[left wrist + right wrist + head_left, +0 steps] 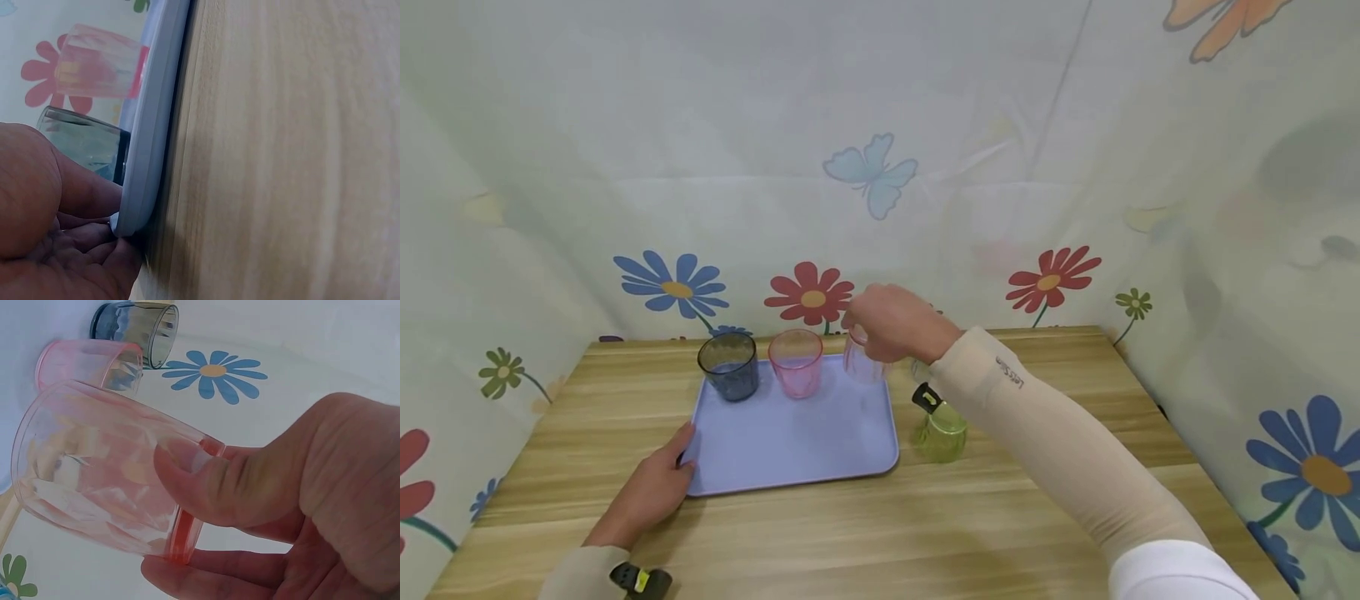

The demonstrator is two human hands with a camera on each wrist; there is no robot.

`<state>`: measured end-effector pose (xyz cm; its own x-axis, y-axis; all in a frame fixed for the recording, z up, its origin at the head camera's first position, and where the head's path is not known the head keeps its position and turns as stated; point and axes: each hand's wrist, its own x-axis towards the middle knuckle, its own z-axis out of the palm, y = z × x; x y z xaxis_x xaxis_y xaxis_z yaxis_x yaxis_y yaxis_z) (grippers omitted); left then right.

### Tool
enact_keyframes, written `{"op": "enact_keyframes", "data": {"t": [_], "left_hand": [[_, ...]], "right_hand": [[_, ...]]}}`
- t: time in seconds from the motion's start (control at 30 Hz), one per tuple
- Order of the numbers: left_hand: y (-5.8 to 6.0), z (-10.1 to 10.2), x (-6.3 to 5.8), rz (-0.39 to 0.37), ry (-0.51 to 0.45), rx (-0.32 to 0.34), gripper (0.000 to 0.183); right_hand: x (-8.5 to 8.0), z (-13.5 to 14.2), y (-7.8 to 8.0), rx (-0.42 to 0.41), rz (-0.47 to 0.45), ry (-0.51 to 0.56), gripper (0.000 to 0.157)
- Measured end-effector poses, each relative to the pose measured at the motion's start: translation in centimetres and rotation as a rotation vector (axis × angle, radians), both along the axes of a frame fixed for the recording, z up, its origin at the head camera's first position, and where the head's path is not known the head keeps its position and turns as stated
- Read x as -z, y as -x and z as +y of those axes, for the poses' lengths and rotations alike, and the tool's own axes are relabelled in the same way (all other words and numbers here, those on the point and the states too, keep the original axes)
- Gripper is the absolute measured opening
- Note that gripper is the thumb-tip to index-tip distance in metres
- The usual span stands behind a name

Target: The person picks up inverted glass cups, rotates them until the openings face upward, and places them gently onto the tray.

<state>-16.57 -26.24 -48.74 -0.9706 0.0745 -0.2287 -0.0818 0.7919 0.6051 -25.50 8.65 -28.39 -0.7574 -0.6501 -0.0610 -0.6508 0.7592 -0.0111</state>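
In the head view my left hand (651, 492) grips the left edge of a lavender tray (805, 446). The left wrist view shows its thumb above the tray rim (147, 144) and fingers below. My right hand (898, 321) holds a pale pink drinking glass (106, 469) by its red-tinted base, over the tray's back right corner. This glass is upside down, its wide rim facing the tray. Whether the rim touches the tray, I cannot tell. A dark grey glass (730, 371) and a pink glass (796, 367) stand upright along the tray's back edge.
A green glass (943, 437) stands on the wooden table (820, 542) just right of the tray. Another clear glass (919, 369) is mostly hidden behind the right forearm. A flower-printed cloth (737, 167) hangs behind the table and along its sides.
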Motion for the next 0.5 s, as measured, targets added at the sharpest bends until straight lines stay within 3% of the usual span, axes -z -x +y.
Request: {"op": "enact_keyframes", "data": {"t": [0.5], "left_hand": [[-0.1,0.11,-0.15,-0.014,-0.003,-0.008,0.066]], "right_hand": [[-0.18,-0.64,-0.06,-0.017,-0.009,0.003,0.029]]}}
